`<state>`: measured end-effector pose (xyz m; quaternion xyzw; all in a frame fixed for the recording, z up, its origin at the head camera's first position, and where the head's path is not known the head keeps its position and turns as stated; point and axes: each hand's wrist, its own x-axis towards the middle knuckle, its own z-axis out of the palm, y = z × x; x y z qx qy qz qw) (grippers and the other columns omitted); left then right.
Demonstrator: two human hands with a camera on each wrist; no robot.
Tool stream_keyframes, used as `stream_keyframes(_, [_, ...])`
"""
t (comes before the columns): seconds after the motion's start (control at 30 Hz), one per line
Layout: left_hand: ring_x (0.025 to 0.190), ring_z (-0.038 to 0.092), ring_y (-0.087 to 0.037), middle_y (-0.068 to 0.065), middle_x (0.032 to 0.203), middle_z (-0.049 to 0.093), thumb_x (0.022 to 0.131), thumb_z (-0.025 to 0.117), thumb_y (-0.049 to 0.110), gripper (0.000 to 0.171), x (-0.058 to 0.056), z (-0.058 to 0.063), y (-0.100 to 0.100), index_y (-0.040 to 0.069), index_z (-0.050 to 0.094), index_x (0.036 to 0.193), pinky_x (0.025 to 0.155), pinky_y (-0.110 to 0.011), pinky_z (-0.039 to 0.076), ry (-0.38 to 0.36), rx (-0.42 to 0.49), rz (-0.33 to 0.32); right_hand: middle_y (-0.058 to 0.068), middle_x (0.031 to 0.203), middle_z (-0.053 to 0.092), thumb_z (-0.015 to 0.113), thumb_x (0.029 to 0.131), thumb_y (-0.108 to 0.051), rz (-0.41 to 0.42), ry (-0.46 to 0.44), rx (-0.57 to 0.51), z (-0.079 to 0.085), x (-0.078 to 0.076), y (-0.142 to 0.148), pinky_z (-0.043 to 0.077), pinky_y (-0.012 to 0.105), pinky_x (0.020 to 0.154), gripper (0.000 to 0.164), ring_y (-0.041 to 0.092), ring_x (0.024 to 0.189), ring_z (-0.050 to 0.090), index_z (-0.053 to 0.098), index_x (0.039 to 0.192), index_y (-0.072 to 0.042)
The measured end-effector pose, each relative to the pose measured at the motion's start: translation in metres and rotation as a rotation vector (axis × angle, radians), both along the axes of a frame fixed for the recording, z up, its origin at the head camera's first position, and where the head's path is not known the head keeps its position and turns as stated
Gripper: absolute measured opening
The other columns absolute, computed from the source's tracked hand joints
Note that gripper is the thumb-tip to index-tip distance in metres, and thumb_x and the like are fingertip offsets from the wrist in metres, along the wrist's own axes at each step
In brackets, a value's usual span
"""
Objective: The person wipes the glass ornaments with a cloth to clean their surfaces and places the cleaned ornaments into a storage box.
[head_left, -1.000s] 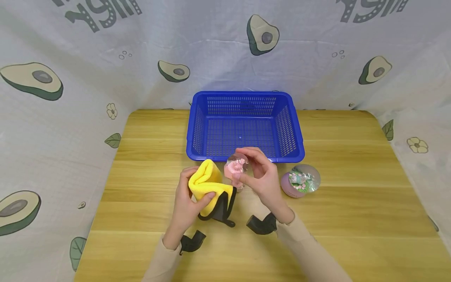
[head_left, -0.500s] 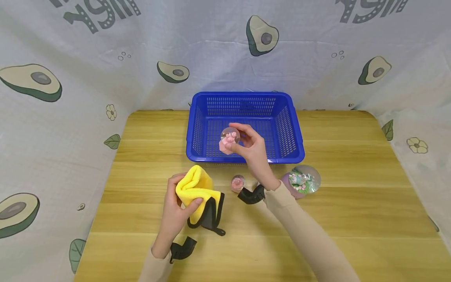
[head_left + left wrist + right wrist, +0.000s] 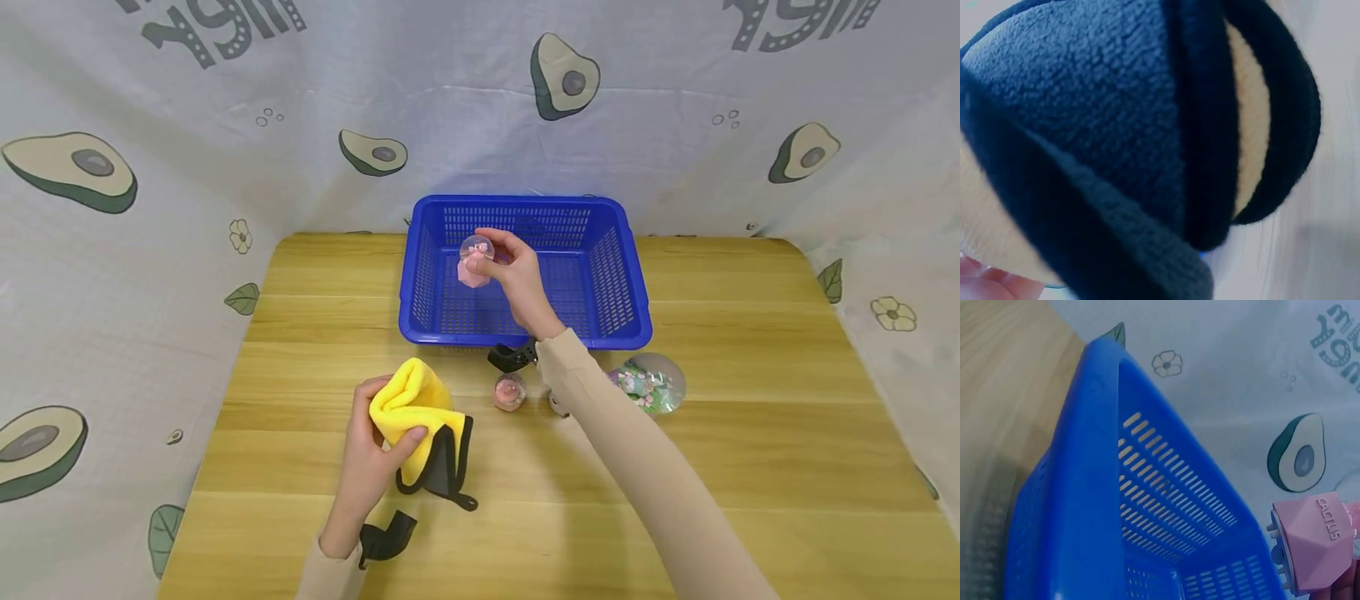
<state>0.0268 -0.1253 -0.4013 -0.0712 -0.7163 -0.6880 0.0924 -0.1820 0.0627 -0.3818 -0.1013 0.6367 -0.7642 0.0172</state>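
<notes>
My right hand (image 3: 519, 275) pinches a small snow globe (image 3: 473, 275) by its side, with the clear dome up, over the left part of the blue basket (image 3: 525, 341). In the right wrist view, its faceted pink base (image 3: 1316, 540) bears the raised word CACTUS. Nearer the front, my left hand (image 3: 367, 458) grips a folded yellow cloth (image 3: 416, 408) with a dark grey back and black edging, thumb across the front fold. That cloth's dark side (image 3: 1104, 106) fills most of the left wrist view.
A smaller pink snow globe (image 3: 509, 392) stands on the wooden table (image 3: 300, 333) before the basket. To its right, a larger snow globe (image 3: 654, 383) is partly behind the right sleeve (image 3: 637, 467), as is a small object (image 3: 557, 405). An avocado-print curtain (image 3: 465, 108) hangs behind.
My right hand has carried the snow globe from beside the cloth forward over the basket, exposing the smaller globe. The left hand has drawn slightly left and back with the cloth.
</notes>
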Motion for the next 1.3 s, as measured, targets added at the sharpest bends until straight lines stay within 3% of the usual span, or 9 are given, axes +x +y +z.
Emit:
stream_keyframes(0.23, [0.102, 0.052, -0.023, -0.013, 0.121, 0.046, 0.076, 0.067, -0.013, 0.057, 0.002, -0.002, 0.0, -0.006, 0.039, 0.125, 0.086, -0.025, 0.049, -0.003, 0.001, -0.006, 0.004, 0.103, 0.061, 0.069, 0.08, 0.006, -0.061, -0.051, 0.057, -0.01, -0.027, -0.007, 0.045, 0.023, 0.076, 0.046, 0.013, 0.09, 0.054, 0.057, 0.124, 0.008])
stream_keyframes(0.43, [0.1, 0.052, -0.023, -0.012, 0.12, 0.047, 0.077, 0.067, -0.012, 0.056, 0.004, -0.003, 0.0, -0.006, 0.039, 0.125, 0.084, -0.025, 0.05, -0.01, -0.005, -0.007, 0.005, 0.104, 0.061, 0.068, 0.081, 0.006, -0.07, -0.111, 0.082, -0.015, -0.041, -0.011, 0.045, 0.022, 0.078, 0.047, 0.012, 0.089, 0.055, 0.055, 0.125, 0.009])
stream_keyframes(0.8, [0.101, 0.052, -0.022, -0.013, 0.12, 0.046, 0.077, 0.067, -0.014, 0.056, 0.007, -0.005, -0.001, -0.007, 0.038, 0.125, 0.084, -0.024, 0.049, -0.008, 0.001, 0.005, 0.018, 0.117, 0.059, 0.068, 0.082, 0.007, -0.086, -0.153, 0.186, -0.025, -0.055, -0.022, 0.044, 0.022, 0.075, 0.046, 0.014, 0.091, 0.053, 0.056, 0.126, 0.006])
stream_keyframes(1.03, [0.101, 0.052, -0.022, -0.013, 0.12, 0.046, 0.078, 0.067, -0.013, 0.056, 0.009, -0.006, -0.004, -0.005, 0.038, 0.125, 0.084, -0.024, 0.049, -0.028, -0.004, 0.014, 0.016, 0.121, 0.058, 0.07, 0.08, 0.005, -0.079, -0.178, 0.307, -0.031, -0.062, -0.025, 0.043, 0.025, 0.08, 0.047, 0.019, 0.098, 0.052, 0.058, 0.125, 0.002])
stream_keyframes(1.3, [0.101, 0.052, -0.022, -0.013, 0.12, 0.046, 0.077, 0.067, -0.013, 0.057, 0.012, -0.006, -0.009, -0.005, 0.038, 0.125, 0.085, -0.024, 0.049, -0.033, -0.014, 0.032, 0.02, 0.12, 0.059, 0.07, 0.076, 0.01, -0.068, -0.182, 0.353, -0.039, -0.069, -0.029, 0.045, 0.024, 0.081, 0.048, 0.021, 0.098, 0.053, 0.059, 0.122, 0.007])
